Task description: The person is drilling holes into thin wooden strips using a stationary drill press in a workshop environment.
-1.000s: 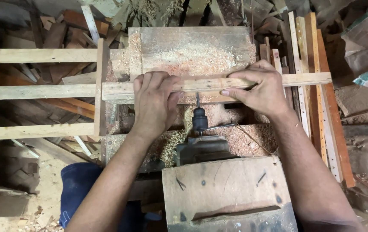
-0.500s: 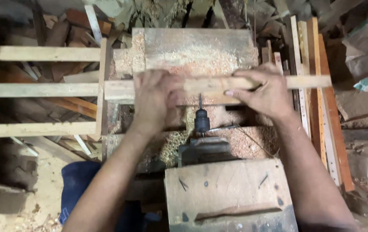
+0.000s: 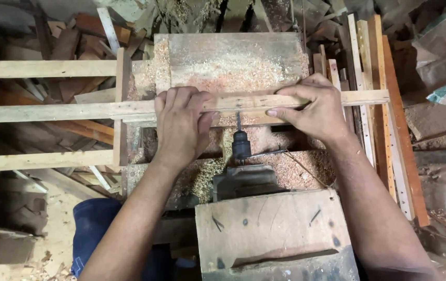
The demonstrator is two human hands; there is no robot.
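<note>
- My left hand (image 3: 181, 125) lies flat over the wooden slat (image 3: 243, 104), fingers closed over its far edge and thumb on the near side, so it presses the slat down and holds it.
- My right hand (image 3: 314, 112) grips the same slat a little further along, thumb on the near edge and fingers curled over the top.
- The slat runs across, under both my hands, and it is one rail of a ladder-like frame (image 3: 51, 112) which goes far out beyond my left hand.
- Between my two hands, on the near side of the slat, the drill bit (image 3: 238, 120) points at the slat's edge; its dark chuck (image 3: 241, 145) sits just behind it. I cannot tell whether the tip already touches the wood.
- The bench (image 3: 233, 52) beyond my fingers is covered with sawdust.
- To do this well, I judge that I must keep the slat level and square to the bit, push evenly with both hands, and keep my thumbs to the side of the bit.
- A slow feed should stop the thin wood from splitting.
</note>
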